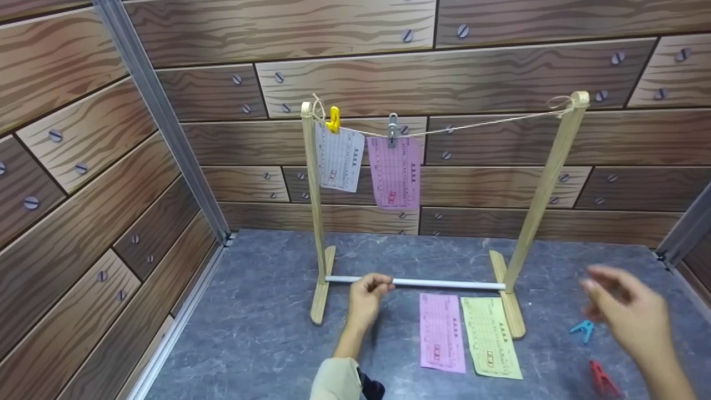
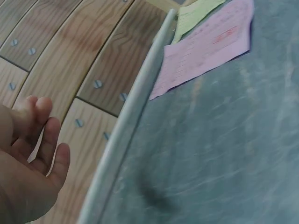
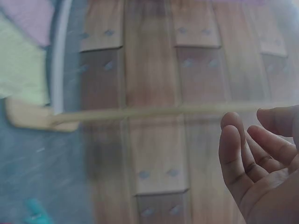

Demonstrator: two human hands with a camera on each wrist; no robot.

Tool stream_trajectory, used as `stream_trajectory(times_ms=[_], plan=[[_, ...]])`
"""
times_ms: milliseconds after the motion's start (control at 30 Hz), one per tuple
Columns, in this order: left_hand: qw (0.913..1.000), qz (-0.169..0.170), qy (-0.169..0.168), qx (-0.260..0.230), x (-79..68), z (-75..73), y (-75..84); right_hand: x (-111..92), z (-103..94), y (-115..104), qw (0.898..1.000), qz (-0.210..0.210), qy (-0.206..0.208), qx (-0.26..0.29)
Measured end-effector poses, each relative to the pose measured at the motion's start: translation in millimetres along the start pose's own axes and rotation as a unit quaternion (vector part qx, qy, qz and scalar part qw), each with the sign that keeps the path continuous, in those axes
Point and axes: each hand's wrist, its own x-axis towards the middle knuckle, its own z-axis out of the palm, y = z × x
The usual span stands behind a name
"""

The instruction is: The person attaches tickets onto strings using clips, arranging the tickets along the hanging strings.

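My left hand [image 1: 367,297] hovers by the white crossbar [image 1: 444,284] of a wooden stand, fingers loosely bent and holding nothing. The left wrist view shows its relaxed fingers apart from the bar. My right hand [image 1: 630,311] is raised at the right with bare, loosely bent fingers, above a blue clip [image 1: 582,330] and a red clip [image 1: 602,379]. A pink slip [image 1: 441,333] and a yellow slip [image 1: 491,338] lie side by side before the stand. On the string [image 1: 477,124], a yellow clip [image 1: 333,120] holds a white slip [image 1: 340,161] and a grey clip [image 1: 392,130] another pink slip [image 1: 395,175].
The stand's left post [image 1: 313,194] and right post [image 1: 547,194] rise from wooden feet on the grey marbled surface [image 1: 250,333]. Wood-patterned walls [image 1: 344,83] close off the back and left side, with a metal corner rail [image 1: 166,122] between them.
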Motion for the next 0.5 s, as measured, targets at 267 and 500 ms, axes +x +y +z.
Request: stream_trajectory(times_ms=[267, 500], plan=[[0.9986, -0.006, -0.025, 0.046, -13.2, 15.9, -19.3, -41, -7.0, 70, 0.987, 0.160, 0.015, 0.003], [0.9869, 0.005, -0.024, 0.160, -13.7, 27.0, -34.8, -62, -3.5, 108, 0.948, 0.314, 0.056, -0.025]])
